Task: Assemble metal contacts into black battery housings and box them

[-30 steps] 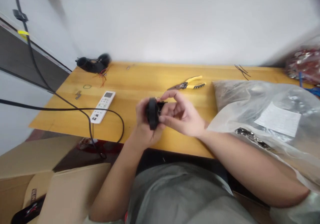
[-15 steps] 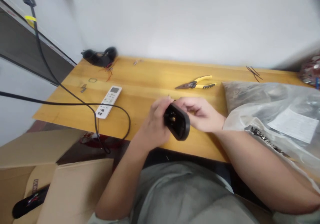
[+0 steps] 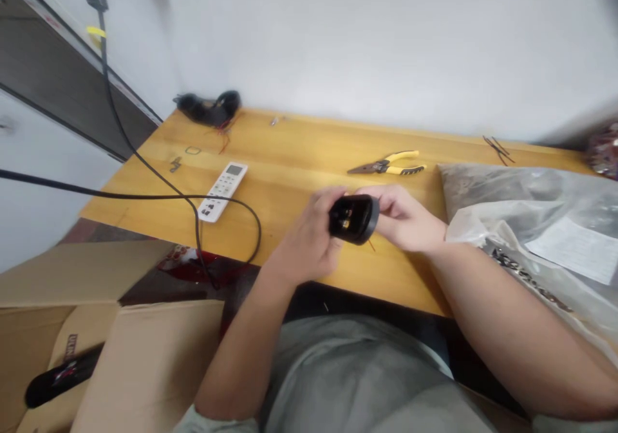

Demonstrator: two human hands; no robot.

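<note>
Black plastic housing point(image 3: 363, 232): sits in the left hand point(image 3: 311, 240), above the bench point(image 3: 290, 217), towards the middle of the front edge, within a grip of curled fingers at one end. Shows brass-coloured parts inside. Meets the right hand point(image 3: 405, 219) at the other end, with fingers bent and fingertips hidden; cannot tell what, if anything, is pinched there. Beyond, towards the back edge, see long-nose pliers point(image 3: 386, 164); near the left end, a white remote control point(image 3: 223, 192); at the right end, a clear plastic bag point(image 3: 492, 188).

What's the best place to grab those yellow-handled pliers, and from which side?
Probably by the yellow handles, coming from the right: the long-nose pliers lie flat, jaws pointing left, handles spread slightly apart, so fingers could close around both.
</note>
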